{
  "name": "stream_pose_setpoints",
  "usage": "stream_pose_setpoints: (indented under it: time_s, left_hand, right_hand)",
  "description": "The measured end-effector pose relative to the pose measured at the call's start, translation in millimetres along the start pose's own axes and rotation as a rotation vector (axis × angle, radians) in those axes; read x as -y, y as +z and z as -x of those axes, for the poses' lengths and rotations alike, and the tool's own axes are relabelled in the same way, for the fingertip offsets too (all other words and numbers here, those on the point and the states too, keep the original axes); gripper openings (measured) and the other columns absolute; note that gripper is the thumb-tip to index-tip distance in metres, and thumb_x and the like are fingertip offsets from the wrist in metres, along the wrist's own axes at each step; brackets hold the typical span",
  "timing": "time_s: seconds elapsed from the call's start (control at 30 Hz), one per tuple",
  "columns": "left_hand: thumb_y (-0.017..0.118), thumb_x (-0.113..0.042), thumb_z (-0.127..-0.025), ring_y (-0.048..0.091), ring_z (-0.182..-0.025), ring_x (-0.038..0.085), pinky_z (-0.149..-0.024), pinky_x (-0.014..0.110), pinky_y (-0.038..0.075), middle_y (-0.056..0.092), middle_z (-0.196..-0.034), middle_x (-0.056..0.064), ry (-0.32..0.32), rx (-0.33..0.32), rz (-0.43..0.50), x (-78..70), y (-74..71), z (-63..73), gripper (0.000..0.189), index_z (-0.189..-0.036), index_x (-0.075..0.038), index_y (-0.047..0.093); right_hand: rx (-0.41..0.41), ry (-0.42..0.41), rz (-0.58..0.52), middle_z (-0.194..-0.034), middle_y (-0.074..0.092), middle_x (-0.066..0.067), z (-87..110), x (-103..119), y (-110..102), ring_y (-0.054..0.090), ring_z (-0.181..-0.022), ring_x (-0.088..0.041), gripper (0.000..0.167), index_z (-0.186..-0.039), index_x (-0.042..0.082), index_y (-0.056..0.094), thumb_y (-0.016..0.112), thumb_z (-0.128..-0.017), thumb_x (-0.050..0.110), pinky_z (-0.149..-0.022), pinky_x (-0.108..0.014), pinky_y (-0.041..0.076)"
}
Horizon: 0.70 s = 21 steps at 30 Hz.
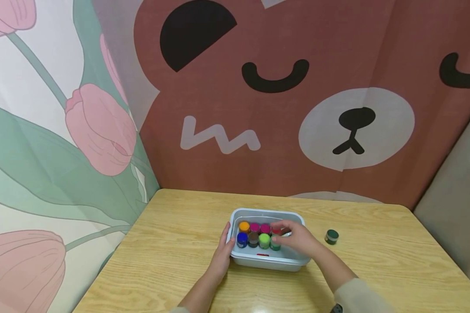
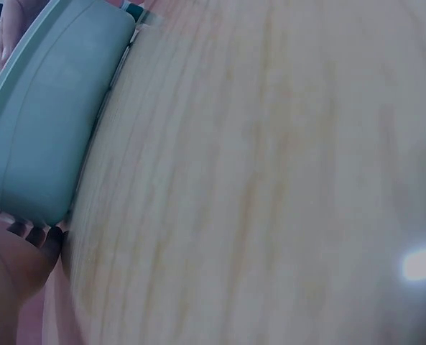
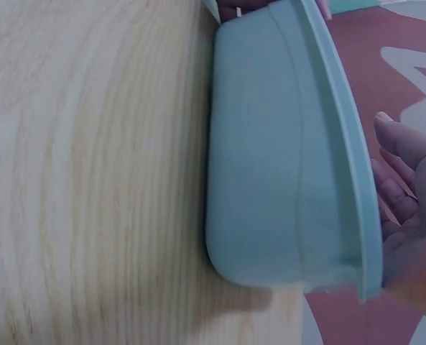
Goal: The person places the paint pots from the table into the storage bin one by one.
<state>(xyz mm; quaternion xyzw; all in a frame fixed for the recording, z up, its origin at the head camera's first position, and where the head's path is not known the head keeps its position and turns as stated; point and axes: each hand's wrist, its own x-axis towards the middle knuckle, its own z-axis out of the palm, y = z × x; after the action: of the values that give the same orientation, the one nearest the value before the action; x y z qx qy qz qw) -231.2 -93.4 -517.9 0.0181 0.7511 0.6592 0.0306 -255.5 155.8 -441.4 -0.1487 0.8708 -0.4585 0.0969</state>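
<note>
A pale blue-grey plastic tub (image 1: 267, 263) stands on the table with two rows of small colored paint jars inside. An orange jar (image 1: 244, 227), magenta jars and a red jar (image 1: 276, 231) make up the far row. Nearer are a blue jar (image 1: 242, 240), a brown one (image 1: 253, 239), a light green one (image 1: 264, 240) and a green one (image 1: 275, 244). My left hand (image 1: 221, 254) holds the tub's left side, thumb at the rim. Above the tub's right part, my right hand (image 1: 297, 237) has its thumb and fingertips apart, right at the red and green jars, partly covering them.
A single dark green jar (image 1: 331, 236) stands on the wooden table (image 1: 172, 243), right of the tub. Behind the table hangs a cloth printed with a brown bear face (image 1: 274, 174). A tulip-patterned cloth (image 1: 102, 130) covers the left side.
</note>
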Motion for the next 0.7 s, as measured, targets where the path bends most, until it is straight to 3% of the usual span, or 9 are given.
stream_pose_setpoints:
  time_s: [0.23, 0.7]
  left_hand:
    - [0.035, -0.03, -0.105, 0.01, -0.15, 0.046, -0.115, 0.072, 0.007, 0.015, -0.165, 0.013, -0.002, 0.002, 0.004, 1.4, 0.0, 0.3, 0.056, -0.158, -0.023, 0.017]
    - [0.036, -0.028, -0.105, 0.01, -0.15, 0.045, -0.116, 0.071, 0.007, 0.015, -0.165, 0.013, 0.006, -0.002, 0.02, 3.1, 0.0, -0.9, 0.057, -0.158, -0.022, 0.018]
  right_hand:
    - [-0.042, 0.027, -0.01, -0.127, 0.064, -0.016, 9.3, -6.4, -20.8, 0.059, -0.107, -0.023, 0.047, -0.129, 0.006, 0.062, 0.073, -0.088, 0.027, -0.081, -0.031, 0.053]
    - [-0.166, 0.069, 0.009, -0.137, 0.058, -0.019, 27.7, -26.9, -58.4, 0.054, -0.121, -0.036, 0.055, -0.136, 0.004, 0.055, 0.07, -0.09, 0.03, -0.087, -0.04, 0.057]
